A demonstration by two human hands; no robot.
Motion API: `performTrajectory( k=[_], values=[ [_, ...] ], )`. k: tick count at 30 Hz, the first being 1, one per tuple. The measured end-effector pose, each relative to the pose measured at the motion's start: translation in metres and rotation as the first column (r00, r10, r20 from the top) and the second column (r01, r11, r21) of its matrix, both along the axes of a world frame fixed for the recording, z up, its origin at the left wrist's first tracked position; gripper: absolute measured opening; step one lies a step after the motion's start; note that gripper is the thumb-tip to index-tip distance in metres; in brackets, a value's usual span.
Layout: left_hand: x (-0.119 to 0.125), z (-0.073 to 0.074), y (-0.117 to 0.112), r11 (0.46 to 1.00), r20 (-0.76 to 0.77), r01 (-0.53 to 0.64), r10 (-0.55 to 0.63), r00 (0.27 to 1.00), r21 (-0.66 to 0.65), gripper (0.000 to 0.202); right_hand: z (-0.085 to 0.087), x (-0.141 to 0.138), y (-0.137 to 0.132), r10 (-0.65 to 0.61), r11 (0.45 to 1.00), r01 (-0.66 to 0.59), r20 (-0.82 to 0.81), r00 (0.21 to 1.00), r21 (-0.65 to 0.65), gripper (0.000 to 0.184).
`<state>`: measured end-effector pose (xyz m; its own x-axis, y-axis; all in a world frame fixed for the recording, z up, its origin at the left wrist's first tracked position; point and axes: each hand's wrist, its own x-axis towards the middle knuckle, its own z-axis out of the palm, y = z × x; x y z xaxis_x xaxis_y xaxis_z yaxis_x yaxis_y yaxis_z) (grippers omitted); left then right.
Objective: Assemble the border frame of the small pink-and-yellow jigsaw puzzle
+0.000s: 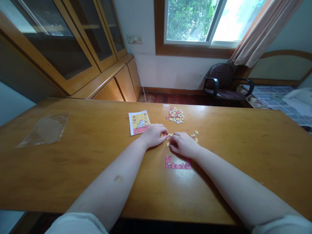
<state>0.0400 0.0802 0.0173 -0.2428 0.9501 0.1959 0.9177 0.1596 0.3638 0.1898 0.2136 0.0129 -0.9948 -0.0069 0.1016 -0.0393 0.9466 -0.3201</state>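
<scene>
Both my hands meet at the middle of the wooden table (pixel 73 169). My left hand (pixel 154 135) is curled, its fingertips pinching small yellow puzzle pieces (pixel 169 136). My right hand (pixel 183 144) is also curled, its fingers pressed on the same little cluster. Just below my right hand lies a joined pink puzzle border strip (pixel 177 164). A few loose yellow pieces (pixel 195 133) lie to the right of my hands. A heap of loose pieces (pixel 175 115) sits further back. The reference picture card (pixel 138 122) lies left of the heap.
A clear plastic bag (pixel 45 129) lies at the table's left. Wooden cabinets with glass doors (pixel 80 42) stand along the left wall. A dark armchair (pixel 223 81) stands under the window behind the table, and a bed (pixel 287 97) at the right.
</scene>
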Motion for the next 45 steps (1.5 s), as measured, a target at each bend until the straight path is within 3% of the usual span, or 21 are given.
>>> performTrajectory(
  k=[4,10,20,31,45],
  values=[
    [0.009,0.013,-0.009,0.991,-0.074,0.085,-0.092,0.993,-0.103,0.015,0.000,0.002,0.004,0.011,1.000,-0.011,-0.036,0.999,0.010,0.013],
    [0.028,0.024,-0.010,0.983,-0.176,-0.016,-0.017,0.984,-0.184,0.018,-0.001,0.003,0.014,-0.055,0.998,0.057,-0.097,0.994,0.022,0.017],
    [0.036,0.021,-0.006,0.960,-0.158,-0.099,0.059,0.986,-0.262,0.014,-0.002,0.003,0.014,0.047,0.998,-0.048,-0.037,0.998,-0.028,0.016],
    [0.035,0.008,-0.003,0.944,0.009,-0.127,0.136,0.991,-0.305,0.009,0.001,0.002,0.011,0.051,0.998,-0.051,-0.014,0.999,-0.028,0.013],
    [0.032,0.012,-0.004,0.945,0.052,-0.105,0.127,0.991,-0.310,0.009,-0.002,0.002,0.008,0.024,0.999,-0.025,-0.039,0.999,-0.034,0.013]
  ],
)
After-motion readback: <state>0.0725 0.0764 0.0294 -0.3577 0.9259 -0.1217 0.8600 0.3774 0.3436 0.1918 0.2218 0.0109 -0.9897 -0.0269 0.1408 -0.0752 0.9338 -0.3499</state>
